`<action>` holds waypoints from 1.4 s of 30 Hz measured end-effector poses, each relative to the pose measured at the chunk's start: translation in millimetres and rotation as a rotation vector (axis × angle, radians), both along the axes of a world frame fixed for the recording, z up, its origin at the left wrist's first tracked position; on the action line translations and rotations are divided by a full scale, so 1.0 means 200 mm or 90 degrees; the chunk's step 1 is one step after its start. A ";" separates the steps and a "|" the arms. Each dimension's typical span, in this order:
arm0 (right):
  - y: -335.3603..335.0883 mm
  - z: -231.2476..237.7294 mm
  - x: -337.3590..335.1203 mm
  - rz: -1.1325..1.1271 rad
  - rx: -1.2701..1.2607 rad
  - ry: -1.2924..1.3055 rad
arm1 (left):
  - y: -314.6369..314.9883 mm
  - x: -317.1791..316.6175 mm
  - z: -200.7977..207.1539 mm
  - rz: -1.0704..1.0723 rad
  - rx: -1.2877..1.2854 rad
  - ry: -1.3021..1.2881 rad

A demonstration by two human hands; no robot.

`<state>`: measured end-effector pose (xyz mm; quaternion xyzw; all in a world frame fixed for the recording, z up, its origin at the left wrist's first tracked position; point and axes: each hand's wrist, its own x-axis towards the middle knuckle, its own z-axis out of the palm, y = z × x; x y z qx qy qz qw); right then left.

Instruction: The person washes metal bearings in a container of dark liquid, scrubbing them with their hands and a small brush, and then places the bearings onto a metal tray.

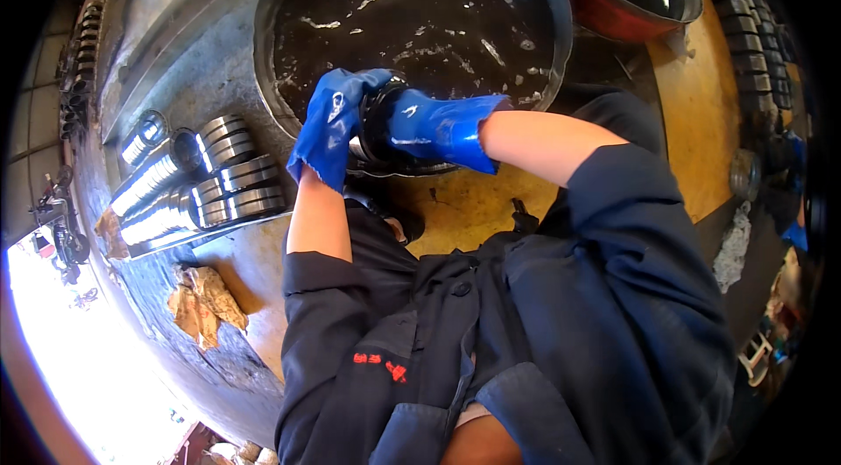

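Note:
Both my hands wear long blue rubber gloves and meet over the near rim of a round metal tub (263,53) of dark liquid with pale specks afloat. Between them is a dark, wet metal ring (375,125), held on edge. My left hand (340,114) is closed round its left side and top. From the right, my right hand (429,125) grips the same ring; its fingertips are hidden at or inside the ring, and I cannot tell which. Left of the tub, shiny metal rings (229,169) lie stacked in rows on a tray.
A second, red-sided drum (604,5) stands at the far right. Beyond it are rows of dark metal rings (745,35). Crumpled brown paper (208,303) lies on the worn bench (175,395) at my left. A yellowish surface (473,211) shows below the tub.

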<state>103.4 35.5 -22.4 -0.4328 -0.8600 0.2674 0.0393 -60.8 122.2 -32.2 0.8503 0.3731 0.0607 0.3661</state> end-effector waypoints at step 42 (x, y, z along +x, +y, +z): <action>-0.08 0.30 0.12 -0.406 -0.171 0.235 | -0.37 0.28 0.32 0.633 -0.157 -0.048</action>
